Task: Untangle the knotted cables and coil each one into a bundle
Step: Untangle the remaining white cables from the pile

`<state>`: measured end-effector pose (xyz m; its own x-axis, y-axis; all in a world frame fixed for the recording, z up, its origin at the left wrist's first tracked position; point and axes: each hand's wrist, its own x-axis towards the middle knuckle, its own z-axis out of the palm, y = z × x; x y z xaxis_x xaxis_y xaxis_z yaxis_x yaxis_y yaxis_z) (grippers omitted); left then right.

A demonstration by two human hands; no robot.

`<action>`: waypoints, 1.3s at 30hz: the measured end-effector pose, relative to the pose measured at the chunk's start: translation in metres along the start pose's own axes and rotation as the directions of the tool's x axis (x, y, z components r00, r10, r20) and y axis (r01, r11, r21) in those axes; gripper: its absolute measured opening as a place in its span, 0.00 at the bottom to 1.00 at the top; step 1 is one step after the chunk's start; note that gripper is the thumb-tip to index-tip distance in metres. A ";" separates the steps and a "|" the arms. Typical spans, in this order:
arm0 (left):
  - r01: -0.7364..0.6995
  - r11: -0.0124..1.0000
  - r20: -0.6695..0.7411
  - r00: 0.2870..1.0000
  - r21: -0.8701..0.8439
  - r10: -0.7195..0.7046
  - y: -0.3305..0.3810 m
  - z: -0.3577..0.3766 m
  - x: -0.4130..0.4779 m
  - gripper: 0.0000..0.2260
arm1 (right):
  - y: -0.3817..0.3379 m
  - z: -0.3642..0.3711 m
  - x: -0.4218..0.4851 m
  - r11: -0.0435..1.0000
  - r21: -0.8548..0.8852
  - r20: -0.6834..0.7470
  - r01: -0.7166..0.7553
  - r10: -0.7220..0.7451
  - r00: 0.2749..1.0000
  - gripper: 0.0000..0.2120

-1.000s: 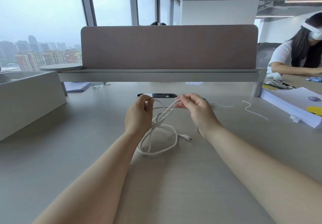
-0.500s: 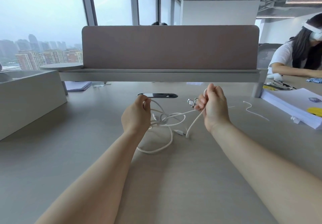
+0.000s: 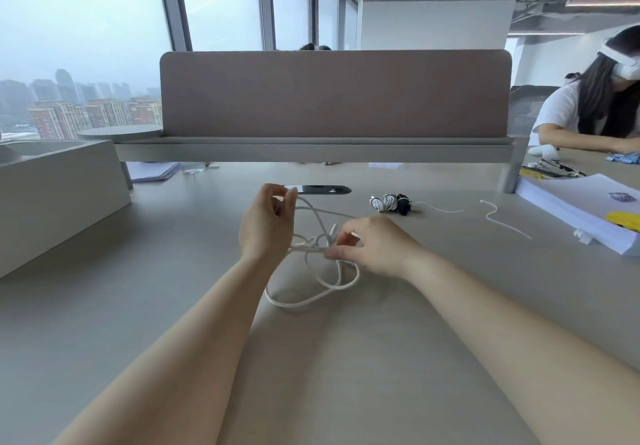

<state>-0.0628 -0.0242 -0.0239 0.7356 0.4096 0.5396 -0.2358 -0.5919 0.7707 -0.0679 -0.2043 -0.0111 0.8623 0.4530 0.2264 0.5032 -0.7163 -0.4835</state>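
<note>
My left hand (image 3: 268, 225) pinches the white cable (image 3: 313, 301) up off the tabletop (image 3: 346, 358), probably tensioning it, so my right hand (image 3: 377, 247), pinching the knot (image 3: 317, 242), can work it loose.

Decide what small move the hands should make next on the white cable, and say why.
Probably the right hand should draw the plug end out through the knot while the left hand holds its strand up. The right hand pinches at the knot, the plug end pokes up just beside it, and the rest of the cable lies slack on the desk.
</note>
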 end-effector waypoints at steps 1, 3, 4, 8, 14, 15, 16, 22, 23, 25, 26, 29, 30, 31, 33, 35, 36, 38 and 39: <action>-0.001 0.998 0.071 0.997 -0.063 0.005 0.000 0.001 0.000 0.11 | -0.001 0.000 -0.001 0.997 -0.079 -0.007 -0.001 0.000 1.000 0.13; 0.010 0.985 0.252 0.967 -0.170 0.034 0.002 0.002 -0.004 0.11 | -0.002 0.001 -0.003 0.961 -0.277 -0.109 0.009 -0.040 0.993 0.11; 0.013 0.983 0.331 0.942 -0.184 0.050 0.003 0.003 -0.005 0.10 | -0.003 0.001 -0.003 0.947 -0.321 -0.172 0.024 -0.084 0.981 0.11; -0.037 0.996 0.427 0.902 -0.080 0.068 0.003 0.006 -0.006 0.06 | -0.005 -0.005 -0.002 0.986 -0.157 -0.260 0.059 -0.098 0.961 0.10; -0.044 0.997 0.134 0.990 0.069 0.035 0.003 0.005 -0.003 0.06 | 0.000 0.002 0.001 0.962 -0.271 -0.062 0.033 -0.052 0.997 0.06; -0.057 0.994 0.103 0.994 0.096 0.047 0.005 0.004 -0.004 0.07 | 0.001 0.003 0.002 0.976 -0.215 -0.089 0.030 -0.050 0.995 0.05; -0.069 0.991 0.065 0.996 0.112 0.062 0.006 0.002 -0.005 0.08 | 0.000 0.002 0.003 0.994 -0.106 -0.128 0.036 -0.049 0.991 0.05; -0.154 0.981 -0.082 0.983 0.119 0.164 0.013 -0.004 -0.008 0.10 | -0.004 -0.003 0.004 0.843 0.532 -0.341 0.078 0.128 0.931 0.11; -0.160 0.979 -0.082 0.982 0.127 0.171 0.014 -0.003 -0.009 0.10 | -0.003 -0.003 0.005 0.804 0.590 -0.356 0.075 0.175 0.918 0.12; -0.148 0.979 -0.075 0.984 0.136 0.160 0.014 -0.002 -0.010 0.10 | -0.001 -0.004 0.007 0.735 0.672 -0.386 0.087 0.248 0.888 0.12; -0.134 0.982 -0.070 0.987 0.132 0.144 0.013 -0.002 -0.009 0.10 | 0.000 -0.004 0.009 0.699 0.707 -0.400 0.103 0.275 0.874 0.12; -0.101 0.993 -0.048 0.993 0.065 0.104 0.009 -0.001 -0.006 0.09 | -0.001 -0.005 0.011 0.598 0.788 -0.414 0.148 0.336 0.846 0.13; -0.087 0.996 -0.039 0.995 0.021 0.088 0.008 0.000 -0.005 0.09 | -0.001 -0.006 0.011 0.567 0.808 -0.413 0.161 0.350 0.841 0.13; -0.070 0.997 -0.032 0.997 -0.019 0.069 0.006 0.001 -0.003 0.08 | -0.002 -0.007 0.011 0.548 0.820 -0.412 0.167 0.360 0.837 0.13; -0.028 0.996 -0.031 0.999 -0.085 0.025 0.000 0.001 0.001 0.08 | -0.001 -0.010 0.010 0.573 0.807 -0.405 0.142 0.362 0.840 0.14; 0.032 0.986 -0.040 0.998 -0.164 -0.039 -0.006 -0.001 0.005 0.09 | -0.001 -0.011 0.009 0.638 0.762 -0.400 0.108 0.333 0.854 0.14; 0.054 0.978 -0.044 0.997 -0.202 -0.065 -0.010 -0.002 0.007 0.10 | -0.001 -0.010 0.008 0.658 0.745 -0.400 0.105 0.316 0.860 0.14; 0.077 0.960 -0.037 0.995 -0.269 -0.090 -0.013 -0.003 0.006 0.12 | 0.002 -0.009 0.009 0.678 0.727 -0.410 0.113 0.297 0.862 0.13; 0.083 0.950 -0.031 0.995 -0.300 -0.097 -0.014 -0.003 0.005 0.12 | 0.003 -0.007 0.009 0.681 0.722 -0.418 0.119 0.293 0.860 0.13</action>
<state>-0.0578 -0.0114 -0.0307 0.7351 0.4862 0.4726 -0.3534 -0.3201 0.8790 -0.0578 -0.2061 -0.0043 0.9127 -0.0423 0.4064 0.4043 -0.0510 -0.9132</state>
